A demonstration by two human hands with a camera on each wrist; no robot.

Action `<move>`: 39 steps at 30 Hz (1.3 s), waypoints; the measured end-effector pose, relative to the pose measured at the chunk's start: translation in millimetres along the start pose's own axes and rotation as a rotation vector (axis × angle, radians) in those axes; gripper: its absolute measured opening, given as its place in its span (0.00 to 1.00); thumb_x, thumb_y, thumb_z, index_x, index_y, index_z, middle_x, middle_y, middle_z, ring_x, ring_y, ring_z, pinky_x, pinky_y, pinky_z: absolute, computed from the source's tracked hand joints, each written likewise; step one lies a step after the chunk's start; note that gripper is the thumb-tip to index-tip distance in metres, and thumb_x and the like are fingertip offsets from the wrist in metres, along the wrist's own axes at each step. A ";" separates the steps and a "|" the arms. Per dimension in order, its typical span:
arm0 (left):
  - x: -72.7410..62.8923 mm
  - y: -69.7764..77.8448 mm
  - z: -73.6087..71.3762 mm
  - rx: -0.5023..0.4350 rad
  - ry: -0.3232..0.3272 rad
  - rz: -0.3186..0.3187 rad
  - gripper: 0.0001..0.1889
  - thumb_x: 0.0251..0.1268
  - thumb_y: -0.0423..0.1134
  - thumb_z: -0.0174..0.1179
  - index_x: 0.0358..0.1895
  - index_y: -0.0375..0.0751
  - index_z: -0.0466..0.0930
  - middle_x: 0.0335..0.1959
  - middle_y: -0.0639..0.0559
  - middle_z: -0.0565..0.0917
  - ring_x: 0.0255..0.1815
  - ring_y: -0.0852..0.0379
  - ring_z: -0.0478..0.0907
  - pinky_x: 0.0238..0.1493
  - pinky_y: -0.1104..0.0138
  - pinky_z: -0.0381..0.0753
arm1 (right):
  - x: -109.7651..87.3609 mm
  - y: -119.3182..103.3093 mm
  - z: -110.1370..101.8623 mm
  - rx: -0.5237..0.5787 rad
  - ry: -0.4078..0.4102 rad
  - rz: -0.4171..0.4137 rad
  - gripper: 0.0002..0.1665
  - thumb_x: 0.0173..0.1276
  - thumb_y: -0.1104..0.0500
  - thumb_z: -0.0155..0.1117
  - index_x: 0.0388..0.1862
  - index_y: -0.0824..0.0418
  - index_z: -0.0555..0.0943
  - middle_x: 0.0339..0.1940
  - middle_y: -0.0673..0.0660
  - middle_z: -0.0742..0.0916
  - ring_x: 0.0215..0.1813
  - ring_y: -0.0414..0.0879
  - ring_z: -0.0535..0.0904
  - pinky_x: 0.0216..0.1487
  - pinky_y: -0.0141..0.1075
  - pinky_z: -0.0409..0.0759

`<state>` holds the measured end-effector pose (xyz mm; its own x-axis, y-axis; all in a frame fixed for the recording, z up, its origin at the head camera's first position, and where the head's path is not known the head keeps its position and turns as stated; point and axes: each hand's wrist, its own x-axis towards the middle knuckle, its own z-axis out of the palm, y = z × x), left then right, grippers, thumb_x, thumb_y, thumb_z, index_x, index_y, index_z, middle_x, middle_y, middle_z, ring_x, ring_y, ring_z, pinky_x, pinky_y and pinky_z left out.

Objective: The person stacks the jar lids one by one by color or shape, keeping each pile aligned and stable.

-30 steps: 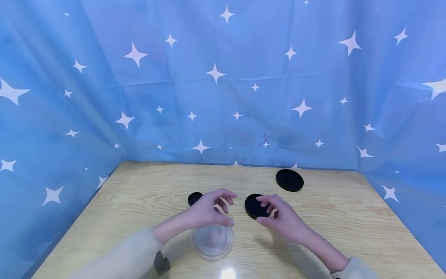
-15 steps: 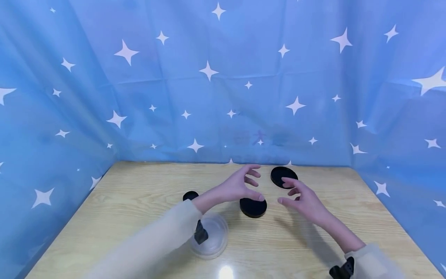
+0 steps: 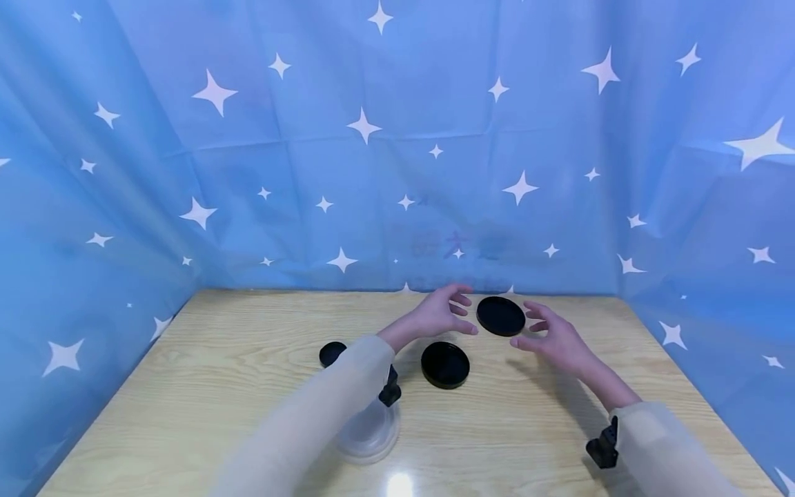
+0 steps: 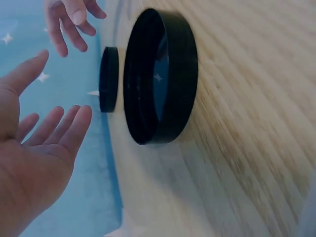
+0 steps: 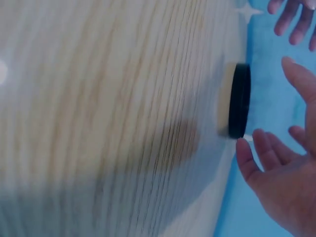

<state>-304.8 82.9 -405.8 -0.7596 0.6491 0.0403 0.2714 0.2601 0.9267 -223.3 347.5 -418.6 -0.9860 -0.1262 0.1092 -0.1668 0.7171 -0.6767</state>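
The far black dish [image 3: 500, 316] lies on the worktop [image 3: 217, 373] near its back edge, between the two hands: the left hand [image 3: 437, 314] just beside one side of it, the right hand [image 3: 555, 339] just beside the other. Both sets of fingers are spread and lightly bent, each thumb well apart from the rest, and neither hand has hold of anything. Held like this, palms turned inward across the dish, they leave a gap that seems suited to a wide, round thing, though the left wrist view shows clear space between the fingers and the rim. The right hand's shadow falls some way off on the wood, which suggests that hand is raised rather than resting. Nearer the person sits a second black dish [image 3: 445, 365], deeper-walled and open side up, so it probably stands steady on its flat base. The small black disc [image 3: 332, 353] lies to its left; which face is up I cannot tell. The clear tub [image 3: 368, 435] is partly hidden by the left sleeve [image 3: 348, 386], simply because that arm stretches over it to reach so far back.
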 end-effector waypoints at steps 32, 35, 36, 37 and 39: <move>47.7 -25.5 18.3 -0.139 -0.048 -0.158 0.46 0.63 0.30 0.71 0.81 0.41 0.55 0.71 0.40 0.70 0.66 0.44 0.75 0.52 0.59 0.84 | 44.6 38.9 9.8 0.102 -0.124 0.102 0.67 0.62 0.51 0.79 0.82 0.73 0.45 0.77 0.78 0.60 0.72 0.74 0.64 0.68 0.63 0.69; 49.3 -27.5 17.6 -0.123 -0.043 -0.177 0.45 0.63 0.30 0.72 0.81 0.41 0.57 0.71 0.40 0.71 0.66 0.44 0.76 0.51 0.59 0.84 | 45.5 39.3 13.7 0.115 -0.132 0.080 0.66 0.62 0.53 0.80 0.81 0.74 0.45 0.77 0.78 0.61 0.71 0.73 0.65 0.67 0.63 0.69; 49.9 -28.0 17.2 -0.121 -0.045 -0.186 0.45 0.63 0.29 0.72 0.81 0.41 0.57 0.71 0.40 0.71 0.66 0.44 0.75 0.52 0.59 0.84 | 45.9 39.0 15.0 0.108 -0.132 0.070 0.65 0.62 0.54 0.80 0.81 0.76 0.46 0.76 0.79 0.61 0.71 0.74 0.65 0.67 0.63 0.70; 50.9 -28.4 16.9 -0.121 -0.047 -0.195 0.45 0.63 0.29 0.71 0.80 0.40 0.58 0.71 0.41 0.71 0.67 0.44 0.75 0.52 0.59 0.84 | 46.5 39.1 15.9 0.102 -0.130 0.064 0.64 0.62 0.55 0.80 0.80 0.77 0.47 0.75 0.80 0.62 0.70 0.74 0.66 0.67 0.62 0.70; 53.0 -29.2 16.1 -0.102 -0.047 -0.205 0.44 0.62 0.29 0.72 0.80 0.40 0.59 0.70 0.41 0.72 0.68 0.44 0.74 0.53 0.60 0.84 | 48.4 39.5 17.3 0.091 -0.125 0.055 0.62 0.62 0.56 0.79 0.79 0.79 0.49 0.73 0.81 0.64 0.69 0.73 0.68 0.66 0.62 0.71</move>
<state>-343.5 121.2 -436.7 -0.7634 0.6238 -0.1677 0.0514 0.3174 0.9469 -277.5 357.8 -452.7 -0.9841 -0.1766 -0.0175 -0.1054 0.6610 -0.7430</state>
